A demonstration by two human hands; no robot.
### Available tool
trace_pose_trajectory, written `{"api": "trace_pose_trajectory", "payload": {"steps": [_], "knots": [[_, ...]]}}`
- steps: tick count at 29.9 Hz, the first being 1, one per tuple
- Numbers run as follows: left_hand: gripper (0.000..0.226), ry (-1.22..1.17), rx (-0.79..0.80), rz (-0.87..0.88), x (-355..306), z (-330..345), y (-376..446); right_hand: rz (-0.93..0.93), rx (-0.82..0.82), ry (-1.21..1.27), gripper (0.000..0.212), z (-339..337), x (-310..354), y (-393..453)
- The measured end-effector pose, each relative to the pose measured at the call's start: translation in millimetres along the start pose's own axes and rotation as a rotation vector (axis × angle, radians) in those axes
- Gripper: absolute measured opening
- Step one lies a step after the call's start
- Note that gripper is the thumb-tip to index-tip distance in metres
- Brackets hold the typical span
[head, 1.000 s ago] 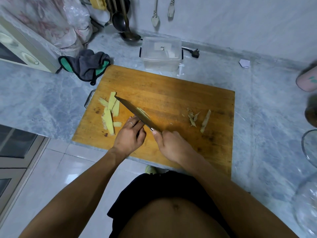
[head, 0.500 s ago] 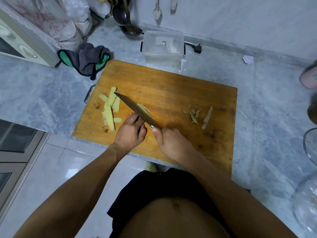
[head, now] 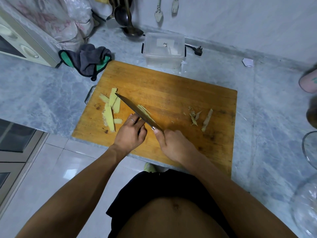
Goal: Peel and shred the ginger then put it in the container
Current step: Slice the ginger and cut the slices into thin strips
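On the wooden cutting board [head: 171, 86] lie pale yellow ginger slices [head: 110, 110] at the left. My right hand [head: 173, 146] grips the handle of a knife [head: 137, 111] whose blade runs up and left across the board. Thin ginger strips [head: 145, 109] lie against the blade's far side. My left hand [head: 131, 133] rests on the board next to the blade, fingertips curled down on ginger that the hand hides. Brown ginger peels [head: 199, 118] lie at the right of the board. A clear plastic container [head: 163, 49] stands behind the board.
A grey and green cloth [head: 87, 60] lies at the board's back left corner, beside a cream appliance [head: 20, 40]. Ladles [head: 130, 23] hang by the wall. A plug [head: 198, 49] lies right of the container. Glass bowls [head: 308, 169] and a pink cup [head: 308, 81] stand at the right edge.
Both hands and the knife have stayed almost in place on the board; only the view shifted slightly.
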State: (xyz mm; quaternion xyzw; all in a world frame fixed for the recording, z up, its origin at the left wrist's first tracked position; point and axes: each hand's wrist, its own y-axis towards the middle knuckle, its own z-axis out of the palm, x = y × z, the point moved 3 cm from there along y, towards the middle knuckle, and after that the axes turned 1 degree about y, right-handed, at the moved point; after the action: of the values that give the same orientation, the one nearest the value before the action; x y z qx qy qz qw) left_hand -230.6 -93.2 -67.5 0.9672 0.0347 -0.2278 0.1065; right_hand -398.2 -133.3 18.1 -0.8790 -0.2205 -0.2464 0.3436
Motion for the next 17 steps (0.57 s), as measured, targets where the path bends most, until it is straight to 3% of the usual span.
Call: {"api": "trace_pose_trajectory", "payload": {"steps": [17], "knots": [[0.029, -0.004, 0.015, -0.015, 3.2, 0.9, -0.4, 0.031, -0.008, -0.014, 0.06, 4.5, 8.5, 8.4]]}}
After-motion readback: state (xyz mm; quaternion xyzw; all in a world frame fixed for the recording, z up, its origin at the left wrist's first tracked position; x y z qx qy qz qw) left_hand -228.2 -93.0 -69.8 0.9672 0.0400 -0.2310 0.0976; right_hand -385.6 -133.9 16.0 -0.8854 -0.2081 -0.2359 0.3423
